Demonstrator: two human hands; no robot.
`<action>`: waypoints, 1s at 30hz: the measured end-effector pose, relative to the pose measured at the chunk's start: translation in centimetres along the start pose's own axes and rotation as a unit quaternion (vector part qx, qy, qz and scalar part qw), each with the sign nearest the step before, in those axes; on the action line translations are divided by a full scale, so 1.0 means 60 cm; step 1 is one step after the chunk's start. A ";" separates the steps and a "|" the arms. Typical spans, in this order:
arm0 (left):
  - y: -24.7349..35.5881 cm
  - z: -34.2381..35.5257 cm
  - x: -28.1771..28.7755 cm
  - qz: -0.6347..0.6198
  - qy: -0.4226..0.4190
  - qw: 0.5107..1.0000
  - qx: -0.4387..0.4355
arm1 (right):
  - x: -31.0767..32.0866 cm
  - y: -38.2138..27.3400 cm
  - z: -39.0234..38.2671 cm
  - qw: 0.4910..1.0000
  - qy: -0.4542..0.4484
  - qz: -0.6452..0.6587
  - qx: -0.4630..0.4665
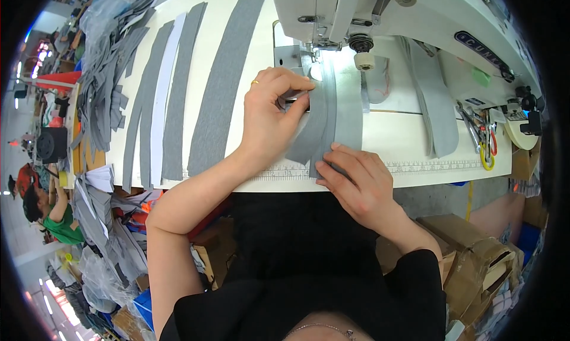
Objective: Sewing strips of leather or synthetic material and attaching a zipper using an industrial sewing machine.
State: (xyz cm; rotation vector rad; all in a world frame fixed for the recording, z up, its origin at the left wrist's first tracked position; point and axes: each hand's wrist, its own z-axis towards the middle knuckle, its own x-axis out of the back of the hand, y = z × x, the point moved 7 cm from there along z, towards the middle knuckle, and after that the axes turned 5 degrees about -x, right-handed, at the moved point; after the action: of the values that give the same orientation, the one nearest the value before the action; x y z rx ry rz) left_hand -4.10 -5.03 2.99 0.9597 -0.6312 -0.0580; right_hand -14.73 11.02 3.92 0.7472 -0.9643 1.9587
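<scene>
Layered grey fabric pieces (pixel 319 127) lie under the lit needle area (pixel 317 57) of a white sewing machine (pixel 409 14) and run toward the table's front edge. My left hand (pixel 270 112), with a ring on one finger, pinches the fabric's left edge between thumb and fingers just in front of the needle. Nearer the front edge, my right hand (pixel 359 177) has its bent fingers together on the lower end of the same fabric, gripping its folded edge. Its thumb is mostly hidden.
Several grey strips (pixel 228 73) and a white strip (pixel 163 103) lie on the table's left. A heap of grey offcuts (pixel 110 73) is beyond them. Shaped grey pieces (pixel 436 103) and scissors (pixel 488 145) lie at right. Cardboard boxes (pixel 475 252) stand below.
</scene>
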 end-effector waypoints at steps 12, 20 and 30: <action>-0.003 -0.001 -0.004 -0.007 0.003 1.000 0.023 | -0.003 0.013 0.013 0.997 -0.055 0.016 -0.061; -0.010 -0.004 -0.006 -0.014 0.002 1.000 -0.028 | -0.001 0.037 0.029 0.992 -0.062 0.052 -0.099; 0.000 -0.002 -0.009 0.046 -0.032 0.997 -0.049 | 0.002 0.068 0.059 0.992 -0.020 0.073 -0.106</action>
State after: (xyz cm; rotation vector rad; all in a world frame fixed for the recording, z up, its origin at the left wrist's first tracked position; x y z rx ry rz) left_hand -4.51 -4.77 2.70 0.8364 -0.7244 -0.0372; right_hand -17.74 6.60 4.45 0.6130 -1.2599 1.9317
